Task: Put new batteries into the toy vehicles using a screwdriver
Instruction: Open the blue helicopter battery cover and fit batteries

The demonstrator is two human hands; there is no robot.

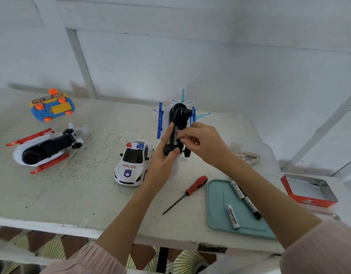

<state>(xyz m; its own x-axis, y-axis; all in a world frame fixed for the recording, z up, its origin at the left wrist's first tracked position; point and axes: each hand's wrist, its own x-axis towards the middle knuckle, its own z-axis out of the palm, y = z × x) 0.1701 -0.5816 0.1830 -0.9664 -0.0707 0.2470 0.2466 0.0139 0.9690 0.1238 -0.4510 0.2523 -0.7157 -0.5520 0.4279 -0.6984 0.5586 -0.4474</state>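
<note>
Toy vehicles: four. One blue-and-white helicopter [178, 119] upside down; one red-and-white helicopter [46, 149] upside down; one police car [134, 164]; one blue-and-orange car [52, 106] upside down.
Screwdrivers: one, red handle [188, 191].
Trays: one, teal [218, 204].
Batteries on tray: two plainly seen [233, 216] [237, 189]; one dark pen-like item [252, 208] beside them, kind unclear.
Loose batteries in far pile [247, 156]: several, exact count unclear.
Boxes: one, red-sided [309, 192].
Hands: two, left [164, 155], right [202, 143].
</note>
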